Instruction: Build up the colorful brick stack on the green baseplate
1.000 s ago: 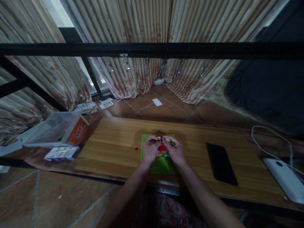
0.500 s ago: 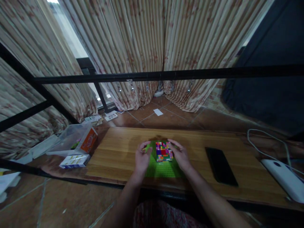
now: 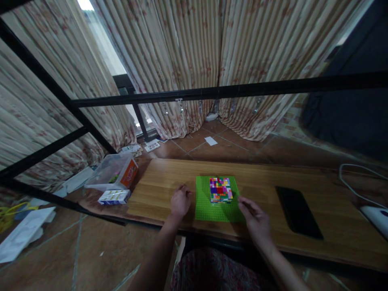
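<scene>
A block of many-coloured toy bricks [image 3: 220, 190] stands on a green studded baseplate [image 3: 209, 212], toward the plate's upper right part. On the wooden board just left of the plate rests my left hand [image 3: 181, 201]. Its fingers are curled in, and whatever they may hold is hidden. At the plate's right edge is my right hand [image 3: 255, 218], thumb and fingers pinched together. Its fingertips meet the edge in the picture; I cannot tell whether they grip the plate or a small piece.
A black phone [image 3: 298, 212] lies on the wooden board [image 3: 163, 178] at right. To the left stand a clear plastic bin [image 3: 104, 171] with an orange label and a small white-and-blue box [image 3: 114, 197]. A black metal rail [image 3: 194, 95] crosses behind the board.
Both hands have drawn away from the brick block, the left to the plate's left side, the right to its right edge. Their fingers have closed. The camera view has shifted left.
</scene>
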